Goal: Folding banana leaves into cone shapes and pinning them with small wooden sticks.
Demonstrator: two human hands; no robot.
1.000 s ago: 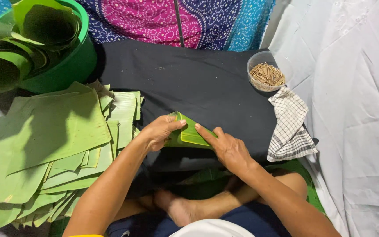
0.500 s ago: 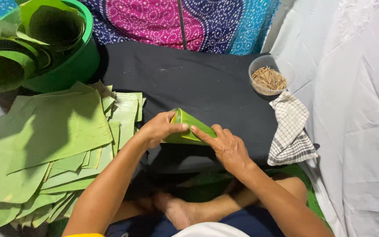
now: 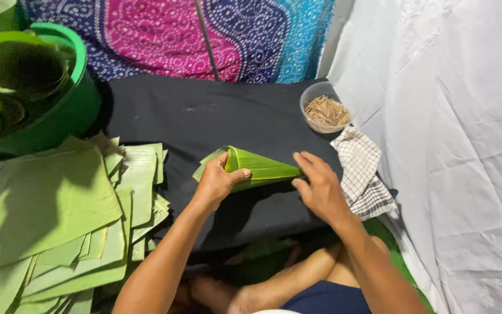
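- While the leaf cone [image 3: 255,167] lies on its side over the black cloth [image 3: 175,116], both hands work it: the left hand [image 3: 219,180] is closed around the wide open mouth, thumb across the top of the rolled leaf, and the right hand [image 3: 319,189] has its fingers half-curled at the pointed tip, touching it rather than clamping it.
- As a judgement, the rolling looks largely done: the leaf already has a clear cone shape, with a loose flap showing at the mouth end beside the left hand.
- What seems left is fixing the shape. No pin can be seen in the cone, and the small clear bowl of thin sticks [image 3: 325,110] sits apart at the far right edge of the cloth.
- Just beside that bowl, between it and the right hand, lies a checked cloth [image 3: 362,174], partly over the cloth's edge.
- To the left, a thick stack of flat cut green leaves [image 3: 47,215] overlaps the black cloth's edge, so much unrolled material remains.
- Further left and back, a green tub [image 3: 74,107] holds large curled leaves.
- No finished cones are visible anywhere in view.
- White sheeting [image 3: 460,145] hangs on the right, and a patterned pink and blue fabric [image 3: 204,35] lies behind the black cloth.
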